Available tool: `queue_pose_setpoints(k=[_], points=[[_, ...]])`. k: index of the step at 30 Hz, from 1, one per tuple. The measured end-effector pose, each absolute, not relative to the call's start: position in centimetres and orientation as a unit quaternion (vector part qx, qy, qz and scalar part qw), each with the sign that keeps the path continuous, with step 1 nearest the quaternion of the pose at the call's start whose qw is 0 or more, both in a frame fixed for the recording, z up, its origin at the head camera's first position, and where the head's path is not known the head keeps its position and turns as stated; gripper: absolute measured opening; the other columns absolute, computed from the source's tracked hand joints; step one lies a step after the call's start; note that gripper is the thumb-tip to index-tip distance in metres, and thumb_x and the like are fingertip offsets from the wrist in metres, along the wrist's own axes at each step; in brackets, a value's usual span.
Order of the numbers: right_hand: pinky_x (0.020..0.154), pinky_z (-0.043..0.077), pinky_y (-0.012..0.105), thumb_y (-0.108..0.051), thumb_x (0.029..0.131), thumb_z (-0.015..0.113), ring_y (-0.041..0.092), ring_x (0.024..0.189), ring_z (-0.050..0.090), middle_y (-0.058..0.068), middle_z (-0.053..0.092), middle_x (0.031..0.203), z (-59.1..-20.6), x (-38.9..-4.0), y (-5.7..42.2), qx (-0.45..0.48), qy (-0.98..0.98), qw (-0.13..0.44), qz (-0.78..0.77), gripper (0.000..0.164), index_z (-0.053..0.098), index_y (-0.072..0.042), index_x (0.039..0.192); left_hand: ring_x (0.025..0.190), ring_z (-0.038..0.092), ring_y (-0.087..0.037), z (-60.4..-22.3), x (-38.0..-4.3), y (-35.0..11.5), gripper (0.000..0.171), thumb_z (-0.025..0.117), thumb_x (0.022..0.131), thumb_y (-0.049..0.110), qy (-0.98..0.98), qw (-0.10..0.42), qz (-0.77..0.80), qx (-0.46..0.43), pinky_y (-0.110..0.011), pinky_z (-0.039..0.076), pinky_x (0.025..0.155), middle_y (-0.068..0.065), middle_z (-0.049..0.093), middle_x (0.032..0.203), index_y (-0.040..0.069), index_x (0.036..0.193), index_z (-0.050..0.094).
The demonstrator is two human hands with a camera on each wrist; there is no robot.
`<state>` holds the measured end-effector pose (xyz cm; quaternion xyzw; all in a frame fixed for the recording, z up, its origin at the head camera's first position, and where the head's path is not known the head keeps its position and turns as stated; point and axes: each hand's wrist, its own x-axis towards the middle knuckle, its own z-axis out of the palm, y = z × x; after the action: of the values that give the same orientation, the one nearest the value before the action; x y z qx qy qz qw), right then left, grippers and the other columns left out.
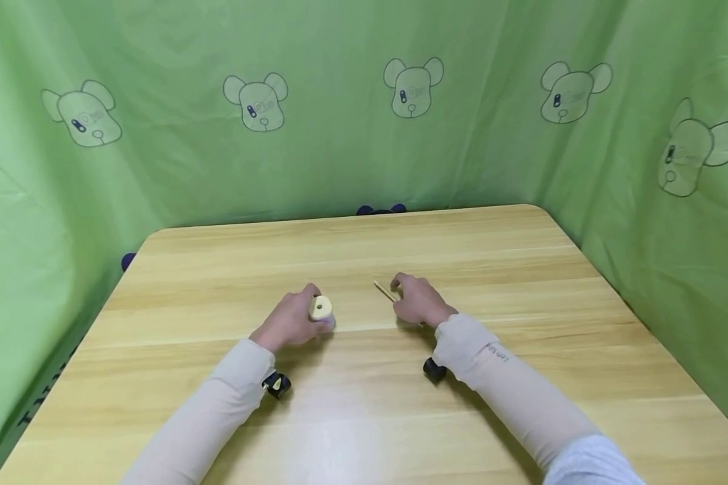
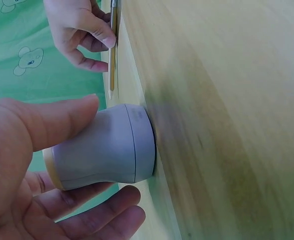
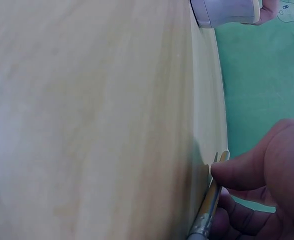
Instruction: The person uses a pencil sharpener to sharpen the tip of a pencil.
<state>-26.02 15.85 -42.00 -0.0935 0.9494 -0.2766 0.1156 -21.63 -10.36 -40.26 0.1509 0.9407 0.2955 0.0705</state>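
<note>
My left hand (image 1: pixel 291 320) grips a small pencil sharpener (image 1: pixel 321 308), thumb on one side and fingers on the other. It has a pale body and a cream top with a round dark hole; in the left wrist view its base (image 2: pixel 145 142) meets the tabletop. To the right, my right hand (image 1: pixel 421 301) pinches a yellow pencil (image 1: pixel 384 291) between thumb and fingers. The pencil lies low along the table, its pale end toward the far left. A metal ferrule (image 3: pixel 203 223) shows at its other end in the right wrist view.
A wood-grain table (image 1: pixel 364 263) spans the space in front of me. Green curtains (image 1: pixel 340 155) with printed bear heads hang behind it and at both sides. Black wrist cameras (image 1: pixel 276 385) sit on both sleeves, close over the table.
</note>
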Motion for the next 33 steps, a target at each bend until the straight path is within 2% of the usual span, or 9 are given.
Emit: queue_pose_setpoints(k=[13, 25, 33], points=[[0.045, 0.043, 0.028, -0.003, 0.084, 0.058, 0.019, 0.055, 0.05, 0.01, 0.054, 0.078, -41.7, -25.8, 15.7, -0.092, 0.948, 0.115, -0.28, 0.041, 0.055, -0.003, 0.125, 0.081, 0.059, -0.022, -39.7, -21.6, -10.6, 0.056, 0.082, 0.079, 0.023, 0.943, 0.072, 0.289, 0.145, -0.037, 0.051, 0.076, -0.011, 0.063, 0.093, 0.002, 0.121, 0.051], [0.053, 0.047, 0.03, -0.003, 0.084, 0.059, 0.021, 0.066, 0.055, 0.01, 0.057, 0.089, -41.2, -25.8, 15.8, -0.087, 0.948, 0.117, -0.282, 0.041, 0.056, -0.003, 0.125, 0.08, 0.06, -0.022, -39.4, -21.7, -10.9, 0.053, 0.083, 0.078, 0.021, 0.944, 0.062, 0.287, 0.15, -0.037, 0.051, 0.076, -0.011, 0.063, 0.092, 0.003, 0.117, 0.053], [0.054, 0.047, 0.031, -0.002, 0.084, 0.056, 0.022, 0.067, 0.055, 0.01, 0.059, 0.087, -40.8, -25.8, 16.3, -0.091, 0.947, 0.119, -0.286, 0.04, 0.056, -0.003, 0.124, 0.081, 0.06, -0.021, -39.0, -21.6, -11.1, 0.052, 0.083, 0.077, 0.02, 0.941, 0.047, 0.296, 0.155, -0.037, 0.051, 0.076, -0.011, 0.065, 0.092, 0.003, 0.116, 0.055]])
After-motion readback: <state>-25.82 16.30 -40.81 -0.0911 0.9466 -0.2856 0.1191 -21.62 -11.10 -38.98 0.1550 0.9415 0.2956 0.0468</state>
